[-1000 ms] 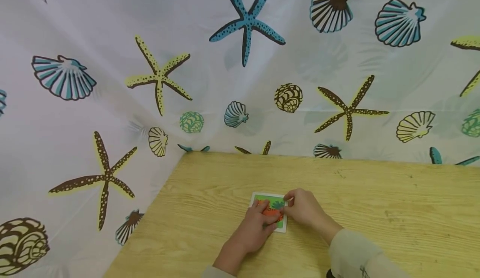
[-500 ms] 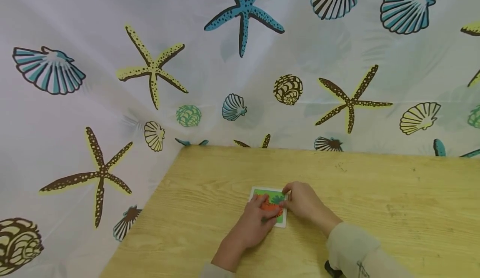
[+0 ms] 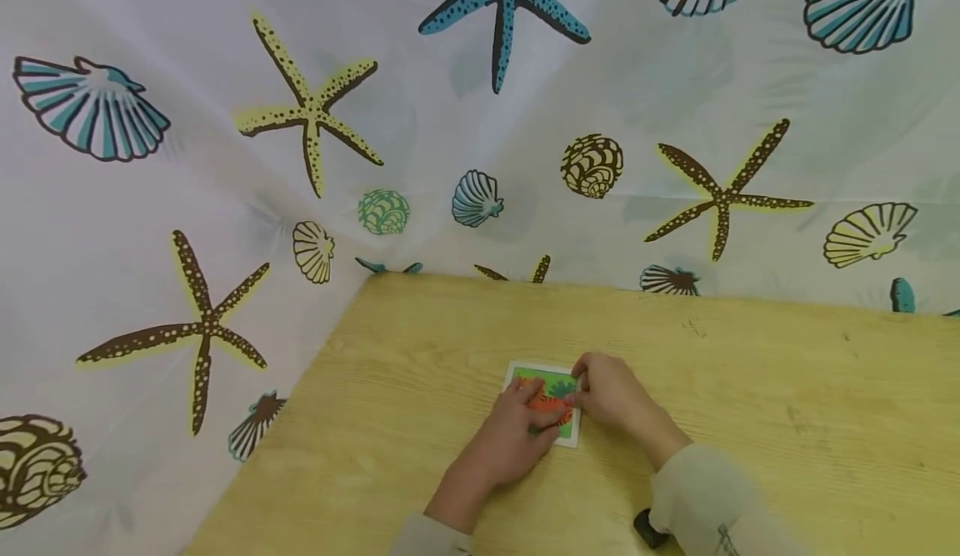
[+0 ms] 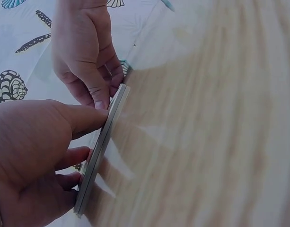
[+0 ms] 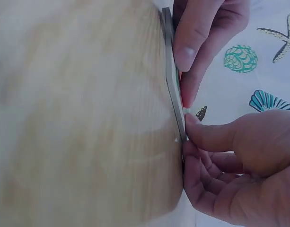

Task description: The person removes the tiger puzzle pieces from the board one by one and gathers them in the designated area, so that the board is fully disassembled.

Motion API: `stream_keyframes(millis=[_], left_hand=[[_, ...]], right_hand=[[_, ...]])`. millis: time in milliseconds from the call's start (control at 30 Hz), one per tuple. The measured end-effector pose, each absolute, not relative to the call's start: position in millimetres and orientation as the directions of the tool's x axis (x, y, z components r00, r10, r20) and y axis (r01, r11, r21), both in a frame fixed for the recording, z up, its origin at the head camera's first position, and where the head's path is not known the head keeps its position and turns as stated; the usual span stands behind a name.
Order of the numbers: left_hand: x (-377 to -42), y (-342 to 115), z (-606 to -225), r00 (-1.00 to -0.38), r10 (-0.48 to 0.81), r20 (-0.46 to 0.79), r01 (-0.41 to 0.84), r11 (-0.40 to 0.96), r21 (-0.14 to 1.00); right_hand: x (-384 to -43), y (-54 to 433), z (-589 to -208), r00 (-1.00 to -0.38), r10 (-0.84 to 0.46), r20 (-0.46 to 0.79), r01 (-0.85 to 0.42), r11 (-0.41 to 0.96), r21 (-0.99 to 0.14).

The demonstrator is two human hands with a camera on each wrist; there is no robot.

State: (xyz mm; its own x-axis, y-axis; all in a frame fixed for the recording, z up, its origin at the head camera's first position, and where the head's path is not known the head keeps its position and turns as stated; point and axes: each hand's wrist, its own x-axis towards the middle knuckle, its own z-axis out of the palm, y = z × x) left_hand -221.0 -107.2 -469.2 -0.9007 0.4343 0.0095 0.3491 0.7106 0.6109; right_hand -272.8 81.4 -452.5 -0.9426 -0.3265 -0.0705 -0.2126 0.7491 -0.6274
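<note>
A small square picture board (image 3: 540,377) lies flat on the table, with a white border and an orange figure on green. My left hand (image 3: 506,438) rests its spread fingers on the picture, covering part of it. At the board's right edge, my right hand (image 3: 618,396) has its fingers curled, thumb and index pinching near the upper right corner. Seen edge-on in the left wrist view, the board (image 4: 96,153) shows two thin layers. In the right wrist view, the right thumb touches the top of the board (image 5: 171,78) while the other fingers bend at its side.
The wood-grain table (image 3: 750,389) stretches around the board. White cloth (image 3: 420,147) printed with starfish and shells hangs along the back and left edges. A black object (image 3: 649,529) shows beside the right sleeve (image 3: 708,489).
The head view has shifted slightly, so the scene sits higher in it. Both hands keep nearly the same places on the board.
</note>
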Motion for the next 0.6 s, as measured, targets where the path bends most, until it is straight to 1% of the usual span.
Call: stream_keyframes(millis=[100,200,300,467,600], left_hand=[[-218.3,-106.4,-468.3,-0.902,0.431,-0.018,0.336,0.729,0.596],[-218.7,-106.3,-466.5,-0.901,0.433,-0.016,0.344,0.738,0.580],[-219.3,-106.4,-463.8,-0.902,0.432,-0.015,0.346,0.740,0.577],[-217.6,-106.3,-464.1,-0.904,0.426,-0.015,0.339,0.739,0.583],[-218.1,-106.2,-465.6,-0.904,0.427,-0.013,0.341,0.739,0.581]], right_hand=[[-268.6,81.3,-454.8,-0.948,-0.306,-0.092,-0.173,0.734,-0.657],[-267.9,79.6,-454.1,-0.951,-0.296,-0.087,-0.165,0.726,-0.667],[-269.9,77.1,-452.2,-0.949,-0.297,-0.111,-0.150,0.729,-0.668],[-270.8,74.6,-448.3,-0.941,-0.309,-0.139,-0.158,0.763,-0.627],[-270.6,74.4,-445.7,-0.938,-0.322,-0.129,-0.183,0.775,-0.605]])
